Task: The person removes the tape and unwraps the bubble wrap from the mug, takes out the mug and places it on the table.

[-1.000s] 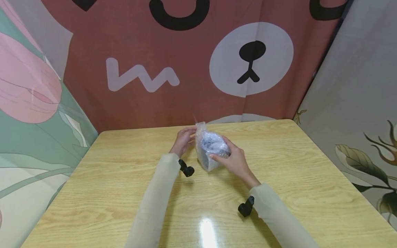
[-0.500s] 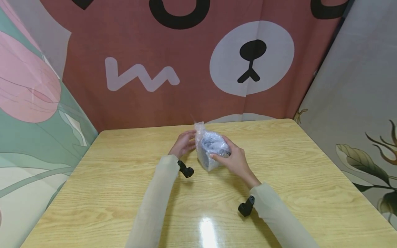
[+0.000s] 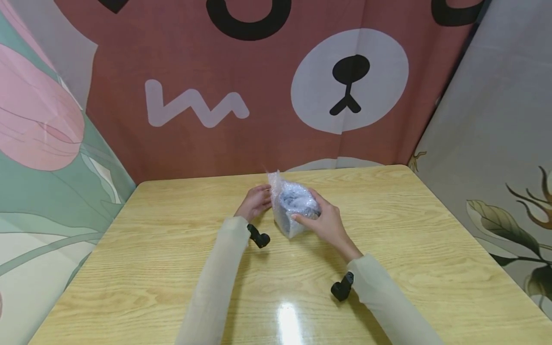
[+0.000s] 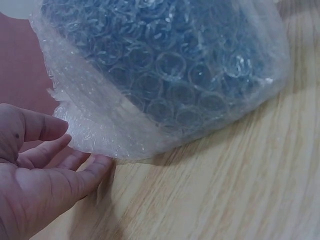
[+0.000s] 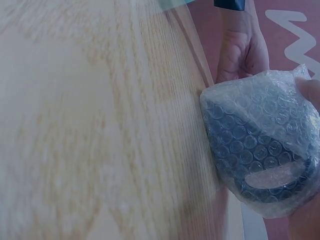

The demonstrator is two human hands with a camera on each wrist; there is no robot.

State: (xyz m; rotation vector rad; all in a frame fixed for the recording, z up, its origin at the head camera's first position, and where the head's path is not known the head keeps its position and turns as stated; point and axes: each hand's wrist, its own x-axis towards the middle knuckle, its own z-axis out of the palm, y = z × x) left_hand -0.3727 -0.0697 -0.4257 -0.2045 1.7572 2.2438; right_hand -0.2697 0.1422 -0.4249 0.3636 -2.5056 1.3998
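A bubble-wrapped package point(image 3: 297, 206) stands on the table towards its far side. Through the clear wrap shows something dark bluish, with a curved, loop-like band visible in the right wrist view; its kind cannot be told. My right hand point(image 3: 327, 223) grips the package from the right, thumb on the near side and fingers behind. On the other side is my left hand point(image 3: 255, 201), fingers slightly bent at the loose wrap edge point(image 4: 115, 132). In the left wrist view its fingertips point(image 4: 62, 127) meet or nearly meet that edge, without a clear pinch.
The wood-grain table point(image 3: 151, 268) extends around both arms, with a glare spot near the front. A reddish-brown cloth point(image 3: 258, 143) with a bear print hangs behind its far edge. Patterned cloths hang left and right. Small black cameras point(image 3: 258, 237) sit on both wrists.
The loose top edge of the wrap has shifted slightly left and down. My left fingers have lowered a little beside it. My right hand and the package stay in place.
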